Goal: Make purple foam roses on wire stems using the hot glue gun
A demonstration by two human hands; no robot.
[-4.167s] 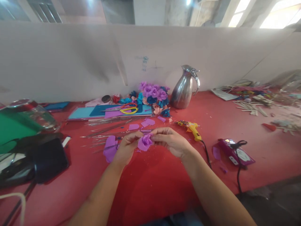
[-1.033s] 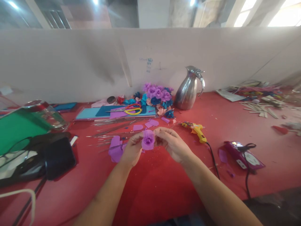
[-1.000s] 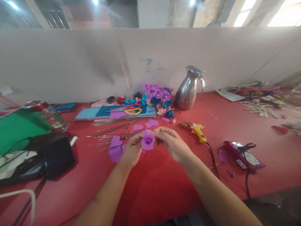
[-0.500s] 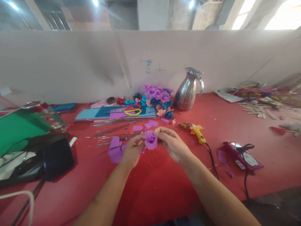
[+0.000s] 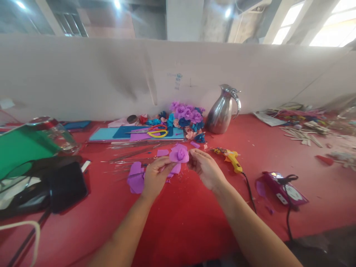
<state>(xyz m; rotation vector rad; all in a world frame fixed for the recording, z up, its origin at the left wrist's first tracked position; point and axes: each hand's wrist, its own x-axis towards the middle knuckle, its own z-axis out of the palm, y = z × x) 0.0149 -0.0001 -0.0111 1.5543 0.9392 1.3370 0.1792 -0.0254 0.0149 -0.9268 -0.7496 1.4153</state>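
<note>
A purple paper rose [image 5: 179,154] is held up over the table, its layered petals facing up and away. My left hand [image 5: 158,174] pinches it from below, thumb and fingers together at its base. My right hand [image 5: 205,167] is at the flower's right side, fingers curled closed with the tips at the outer petal's edge. Behind and below the rose lie cut purple paper petals [image 5: 162,152]. To the left of my left hand is a stack of purple paper pieces [image 5: 135,178], beside thin wire stems [image 5: 122,160].
Finished paper flowers [image 5: 186,113] stand by the wall, near a steel jug [image 5: 222,111]. Yellow-handled scissors [image 5: 157,131] rest on coloured paper sheets. A yellow glue gun [image 5: 230,157] and a magenta power box [image 5: 286,189], both with cords, lie right. A phone [image 5: 68,189] lies left.
The rose has tipped, so its face points more upward and away, and it sits slightly higher. My right fingers have curled in closer at its edge. The view has shifted slightly.
</note>
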